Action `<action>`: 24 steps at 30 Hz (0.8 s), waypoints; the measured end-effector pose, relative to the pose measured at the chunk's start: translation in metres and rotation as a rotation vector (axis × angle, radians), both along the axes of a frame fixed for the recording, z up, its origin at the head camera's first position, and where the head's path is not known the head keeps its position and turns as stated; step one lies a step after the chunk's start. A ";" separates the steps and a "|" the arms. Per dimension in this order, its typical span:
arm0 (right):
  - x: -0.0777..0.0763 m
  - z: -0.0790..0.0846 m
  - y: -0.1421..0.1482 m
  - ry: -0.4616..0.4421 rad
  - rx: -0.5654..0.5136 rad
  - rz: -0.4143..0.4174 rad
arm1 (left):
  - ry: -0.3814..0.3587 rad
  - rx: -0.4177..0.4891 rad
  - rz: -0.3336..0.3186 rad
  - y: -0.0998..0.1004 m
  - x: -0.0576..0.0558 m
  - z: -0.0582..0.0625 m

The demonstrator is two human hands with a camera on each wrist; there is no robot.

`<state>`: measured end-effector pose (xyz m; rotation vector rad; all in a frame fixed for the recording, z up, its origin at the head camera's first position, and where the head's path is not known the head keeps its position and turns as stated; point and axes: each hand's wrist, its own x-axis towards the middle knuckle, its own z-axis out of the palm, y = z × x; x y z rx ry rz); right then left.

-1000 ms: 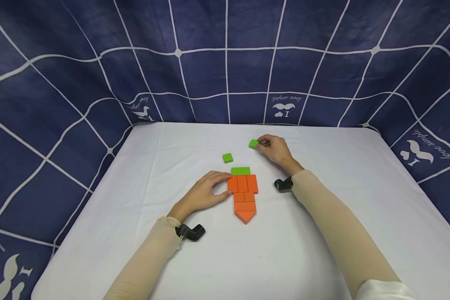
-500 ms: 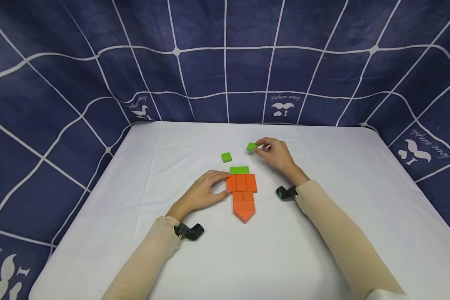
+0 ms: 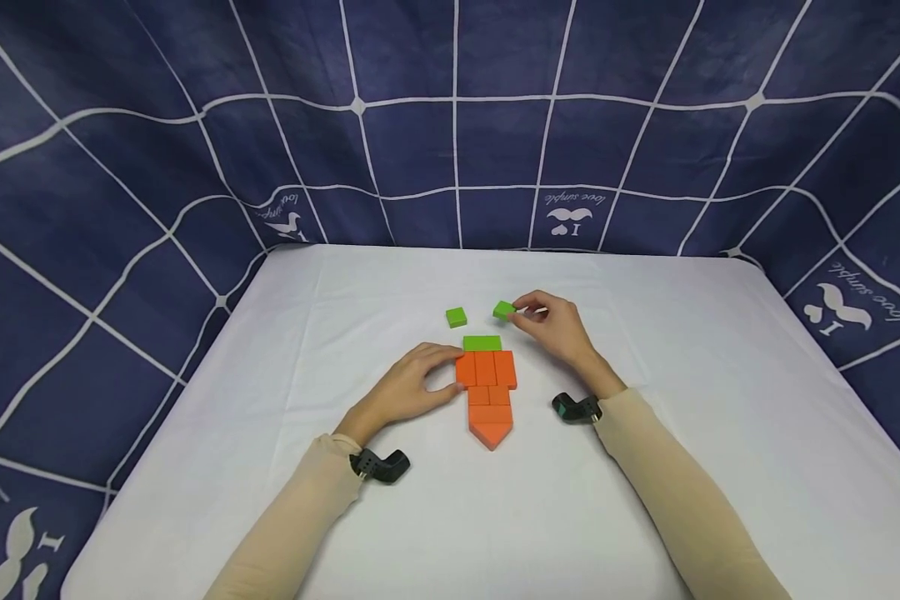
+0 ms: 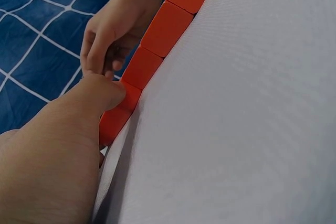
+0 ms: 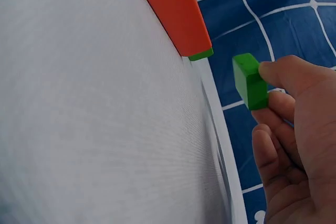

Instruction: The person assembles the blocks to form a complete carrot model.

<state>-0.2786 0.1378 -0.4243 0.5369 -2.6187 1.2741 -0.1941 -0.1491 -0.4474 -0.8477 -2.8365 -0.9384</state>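
Note:
My left hand [image 3: 401,383] rests at the left side of a carrot-shaped layout of flat orange blocks [image 3: 488,414]. Its thumb and forefinger span the ends of the leftmost upper orange block [image 3: 466,369]; in the left wrist view the thumb lies against the orange row [image 4: 151,66]. My right hand [image 3: 558,327] pinches a small green block [image 3: 503,310] between thumb and fingers, beyond the layout. The right wrist view shows this block tilted in the fingertips, apart from the orange blocks. A longer green block [image 3: 482,343] adjoins the top of the orange ones.
Another small green block [image 3: 456,317] lies on the white cloth, left of the held one and behind the layout. The white table [image 3: 330,308] ends at the back against a navy curtain [image 3: 412,150] with white lines.
My right hand has brought the green block nearer the layout, moving toward me from the back of the table. The left hand and the laid blocks stay in place.

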 end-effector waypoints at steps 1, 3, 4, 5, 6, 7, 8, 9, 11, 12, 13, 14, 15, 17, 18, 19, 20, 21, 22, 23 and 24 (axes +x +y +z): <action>0.002 -0.001 0.001 -0.009 -0.002 0.003 | 0.002 -0.002 -0.001 0.000 0.000 -0.001; 0.003 -0.001 0.001 -0.022 -0.003 0.016 | 0.004 -0.002 -0.003 0.000 0.001 -0.001; 0.004 -0.002 0.002 -0.025 0.005 0.021 | 0.003 -0.002 -0.002 0.000 0.001 -0.001; 0.004 -0.002 0.002 -0.029 0.012 0.026 | 0.004 0.000 -0.002 0.000 0.001 -0.001; 0.004 -0.003 0.003 -0.032 0.019 0.031 | 0.004 0.001 -0.002 0.001 0.001 -0.001; 0.004 -0.004 0.003 -0.033 0.027 0.036 | 0.003 0.001 -0.002 0.001 0.001 -0.001; 0.004 -0.004 0.004 -0.033 0.035 0.041 | 0.004 0.003 -0.003 0.001 0.001 0.000; 0.004 -0.005 0.004 -0.033 0.043 0.049 | 0.004 0.003 -0.001 0.001 0.001 0.000; 0.004 -0.007 0.004 -0.037 0.051 0.072 | 0.002 0.004 0.003 0.000 0.001 0.000; 0.004 -0.008 0.005 -0.041 0.054 0.081 | 0.001 0.004 0.004 0.000 0.001 -0.001; 0.004 -0.009 0.005 -0.046 0.054 0.088 | 0.001 0.001 0.003 0.000 0.000 -0.001; 0.005 -0.010 0.005 -0.051 0.053 0.095 | 0.001 0.001 0.003 0.000 0.000 -0.001; 0.005 -0.012 0.005 -0.051 0.052 0.102 | 0.001 0.000 0.002 0.000 0.000 -0.001; 0.005 -0.014 0.006 -0.055 0.046 0.101 | 0.003 -0.001 -0.001 0.000 -0.001 -0.001; 0.006 -0.015 0.007 -0.056 0.045 0.098 | 0.005 -0.001 -0.003 0.000 -0.002 -0.001; 0.006 -0.016 0.007 -0.056 0.044 0.096 | 0.006 0.000 -0.005 0.000 -0.002 -0.001; 0.006 -0.017 0.007 -0.054 0.045 0.097 | 0.006 0.002 -0.006 0.000 -0.002 -0.001; 0.006 -0.018 0.007 -0.058 0.044 0.096 | 0.003 0.002 -0.006 0.000 -0.002 -0.001; 0.007 -0.018 0.007 -0.065 0.044 0.095 | 0.001 0.002 -0.006 0.000 -0.003 -0.001; 0.007 -0.018 0.007 -0.072 0.047 0.094 | -0.002 0.002 -0.006 0.000 -0.003 -0.001; 0.007 -0.018 0.007 -0.079 0.049 0.095 | -0.006 0.002 -0.007 0.000 -0.003 0.000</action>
